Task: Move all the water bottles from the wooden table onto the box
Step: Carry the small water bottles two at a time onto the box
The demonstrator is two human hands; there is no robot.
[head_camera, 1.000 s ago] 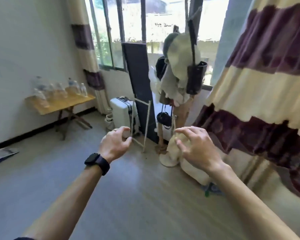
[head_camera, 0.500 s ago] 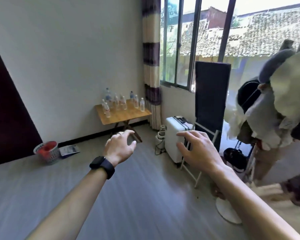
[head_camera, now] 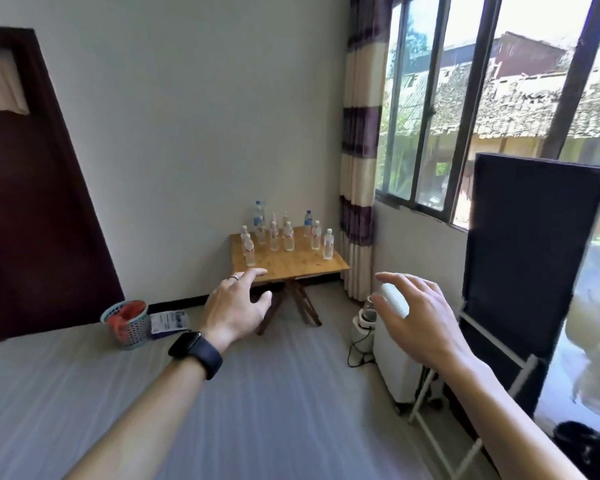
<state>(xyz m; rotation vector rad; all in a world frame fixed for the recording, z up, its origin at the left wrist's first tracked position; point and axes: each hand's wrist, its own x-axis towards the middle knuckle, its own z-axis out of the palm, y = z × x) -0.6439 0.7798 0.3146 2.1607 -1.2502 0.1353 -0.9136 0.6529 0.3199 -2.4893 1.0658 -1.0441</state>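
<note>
Both hands are out in front, fingers spread and loose, grasping nothing: the left hand [head_camera: 234,308] at 7 o'clock of the table [head_camera: 291,266], the right hand [head_camera: 418,322] at 4 o'clock. The water bottles [head_camera: 274,237] all stand upright on the table, well apart from the hands, crowded toward its 12 o'clock edge. The box is not in view.

The crowding is the likely trouble. A reach for a back bottle could tip the ones in front, and toppling may spread. The end bottle [head_camera: 328,244] at 3 o'clock stands near the edge and could be nudged off. The crossed legs look prone to wobble if bumped. A cord [head_camera: 355,356] on the floor by the white suitcase [head_camera: 394,372] could catch a foot.
</note>
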